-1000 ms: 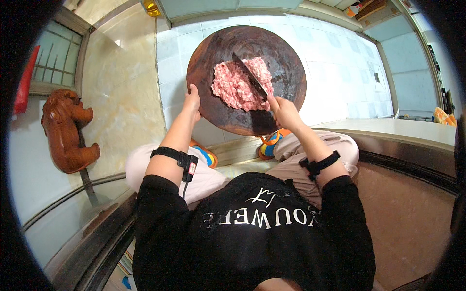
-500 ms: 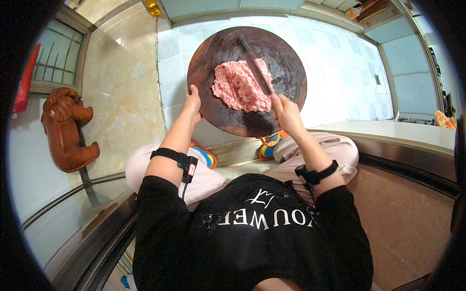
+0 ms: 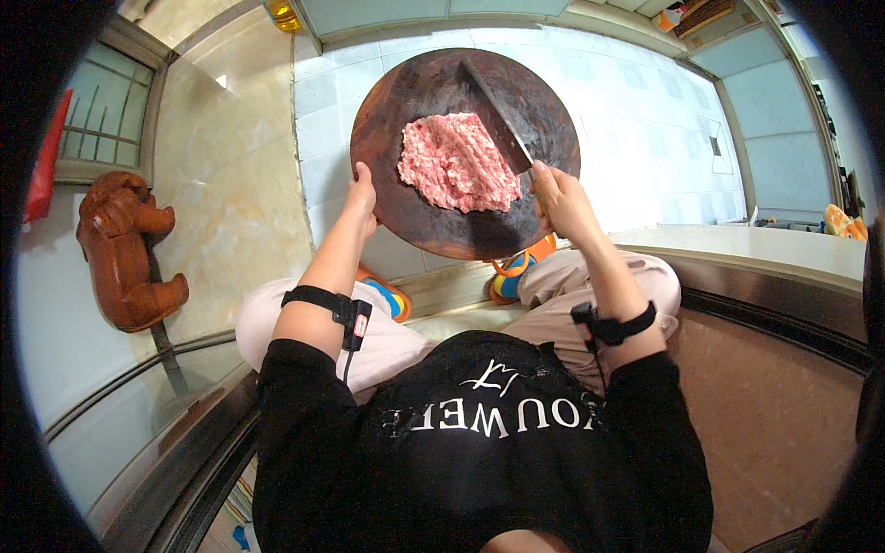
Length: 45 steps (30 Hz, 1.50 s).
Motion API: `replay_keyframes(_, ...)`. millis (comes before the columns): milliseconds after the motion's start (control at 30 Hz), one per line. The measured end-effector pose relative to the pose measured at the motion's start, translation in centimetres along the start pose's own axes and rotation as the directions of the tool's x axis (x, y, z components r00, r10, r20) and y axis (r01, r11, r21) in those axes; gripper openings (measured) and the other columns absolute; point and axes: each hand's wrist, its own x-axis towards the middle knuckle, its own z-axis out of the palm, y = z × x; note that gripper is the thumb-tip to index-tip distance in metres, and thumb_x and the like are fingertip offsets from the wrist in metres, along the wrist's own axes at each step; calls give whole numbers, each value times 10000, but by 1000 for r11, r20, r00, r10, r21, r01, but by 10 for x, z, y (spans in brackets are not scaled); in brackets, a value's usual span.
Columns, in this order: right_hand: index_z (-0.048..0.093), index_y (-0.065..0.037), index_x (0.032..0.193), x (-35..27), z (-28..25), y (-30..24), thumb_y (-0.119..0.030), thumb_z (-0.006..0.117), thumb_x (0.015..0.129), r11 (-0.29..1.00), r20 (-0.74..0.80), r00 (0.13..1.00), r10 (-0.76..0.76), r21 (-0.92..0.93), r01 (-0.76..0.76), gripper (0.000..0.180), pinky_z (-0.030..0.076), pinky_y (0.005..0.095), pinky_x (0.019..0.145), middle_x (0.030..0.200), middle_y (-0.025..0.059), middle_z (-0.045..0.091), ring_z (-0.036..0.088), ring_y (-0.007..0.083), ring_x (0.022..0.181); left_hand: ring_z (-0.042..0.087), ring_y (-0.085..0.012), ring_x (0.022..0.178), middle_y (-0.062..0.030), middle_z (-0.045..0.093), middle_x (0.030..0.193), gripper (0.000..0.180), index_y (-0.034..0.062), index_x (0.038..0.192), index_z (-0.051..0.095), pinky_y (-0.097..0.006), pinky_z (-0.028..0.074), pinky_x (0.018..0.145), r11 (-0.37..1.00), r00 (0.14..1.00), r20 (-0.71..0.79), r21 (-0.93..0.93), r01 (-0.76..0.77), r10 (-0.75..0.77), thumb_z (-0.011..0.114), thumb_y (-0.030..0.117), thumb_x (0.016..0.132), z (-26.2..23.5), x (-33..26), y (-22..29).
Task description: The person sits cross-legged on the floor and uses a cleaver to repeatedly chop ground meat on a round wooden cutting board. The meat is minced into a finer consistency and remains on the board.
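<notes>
Head view: a round dark chopping board [image 3: 433, 88] lies on the pale tiled floor [image 3: 636, 120], with a heap of pink minced meat [image 3: 456, 164] near its middle. The left hand [image 3: 361, 192] grips the board's near left edge. The right hand [image 3: 562, 198], closed around the handle, holds a cleaver [image 3: 498, 120] whose blade rests along the right side of the meat. A brown dog figure [image 3: 124, 249] stands well apart at the left.

Single head-worn fisheye view, steeply downward, close over the round chopping board [image 3: 424, 221].
</notes>
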Motion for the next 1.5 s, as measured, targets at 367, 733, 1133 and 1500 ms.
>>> replay_keyframes(367,521,-32,687,0,-1,7,-437,384,910,993,-5,998,57,100,-57,482,372,252,383,504,17,446,457,110,404,351,-325,1230,-118,271,1390,697,103,1368,115,-547,346,927,1000,999,-36,4,-1,1,263,580,881,-2,4,-3)
replay_keyframes(733,545,13,750,0,-7,11,-443,419,893,995,67,996,57,-89,-51,495,434,303,450,537,73,519,530,160,454,289,-308,1269,-162,142,1431,827,48,1377,-84,-468,345,973,1000,998,59,-7,-20,21,310,573,874,-4,2,-2)
replay_keyframes(1133,522,-18,757,5,-5,17,-438,385,910,999,1,1000,-19,-37,19,467,387,271,403,515,41,477,486,129,421,267,-316,1281,-161,119,1439,832,64,1383,-76,-486,326,980,999,999,46,40,1,-3,290,600,864,-8,10,-5)
replay_keyframes(1500,556,5,745,10,-17,24,-443,416,895,997,-51,997,61,44,-59,493,432,303,449,509,73,501,530,160,438,335,-310,1241,-124,255,1391,711,96,1370,74,-533,345,937,1000,999,-43,26,-8,9,263,577,882,0,5,-4)
